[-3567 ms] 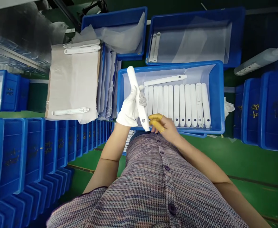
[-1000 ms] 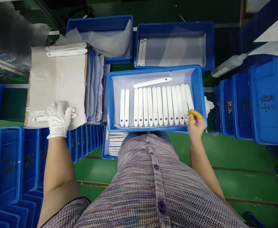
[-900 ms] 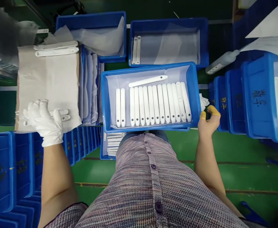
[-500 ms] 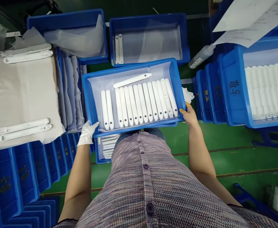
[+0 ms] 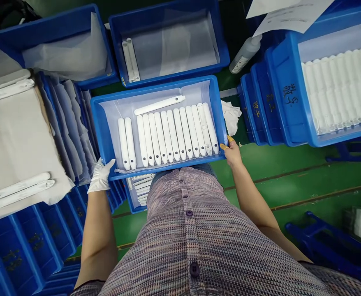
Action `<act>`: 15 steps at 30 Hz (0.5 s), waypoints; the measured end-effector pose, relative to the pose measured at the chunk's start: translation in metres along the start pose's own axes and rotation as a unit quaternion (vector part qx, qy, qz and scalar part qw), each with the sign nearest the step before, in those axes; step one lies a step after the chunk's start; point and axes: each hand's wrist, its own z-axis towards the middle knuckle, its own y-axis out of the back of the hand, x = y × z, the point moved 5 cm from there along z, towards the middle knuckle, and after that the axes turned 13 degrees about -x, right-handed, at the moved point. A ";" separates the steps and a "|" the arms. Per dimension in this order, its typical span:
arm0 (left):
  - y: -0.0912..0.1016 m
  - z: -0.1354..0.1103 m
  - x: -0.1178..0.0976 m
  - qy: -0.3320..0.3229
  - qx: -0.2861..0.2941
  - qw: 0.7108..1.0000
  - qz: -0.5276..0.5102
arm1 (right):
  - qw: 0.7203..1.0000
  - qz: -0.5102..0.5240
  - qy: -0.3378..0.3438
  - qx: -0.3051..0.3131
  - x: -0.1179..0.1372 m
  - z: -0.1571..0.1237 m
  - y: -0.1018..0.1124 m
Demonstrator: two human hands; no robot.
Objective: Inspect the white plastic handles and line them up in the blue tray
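Note:
A blue plastic bin (image 5: 156,91) is held level in front of my waist, between both hands. My left hand (image 5: 101,174), in a white glove, is closed on its near left corner with the thumb over the rim. My right hand (image 5: 231,153), with yellow covers on the fingertips, grips the near right end. Inside, on a pale liner sheet (image 5: 111,119), lies a row of long white flat pieces (image 5: 170,135), each with a dark hole near one end. Two more lie apart at the left, and a single piece (image 5: 159,105) lies crosswise above the row.
Two blue bins (image 5: 170,78) with liner sheets stand beyond. Stacked blue bins (image 5: 279,98) rise at the right, the top one full of white pieces. A bottle (image 5: 246,53) and crumpled white cloth (image 5: 230,117) are nearby. Cardboard (image 5: 17,139) bearing white pieces lies left; a blue stool (image 5: 331,242) stands lower right.
The held bin and both hands have shifted slightly left in the view. The view has turned, so the surrounding bins sit at a different slant. Both hands keep their hold.

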 end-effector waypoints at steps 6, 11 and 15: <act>-0.002 0.007 0.013 0.037 -0.017 0.999 -0.029 | 0.996 -0.049 0.024 -0.072 0.002 0.003 0.001; -0.003 0.010 0.016 0.040 -0.020 0.998 -0.051 | 0.990 -0.073 0.048 -0.110 -0.001 0.009 0.001; -0.006 0.003 0.012 0.045 -0.016 0.996 -0.069 | 0.986 -0.094 0.070 -0.118 0.002 0.016 0.003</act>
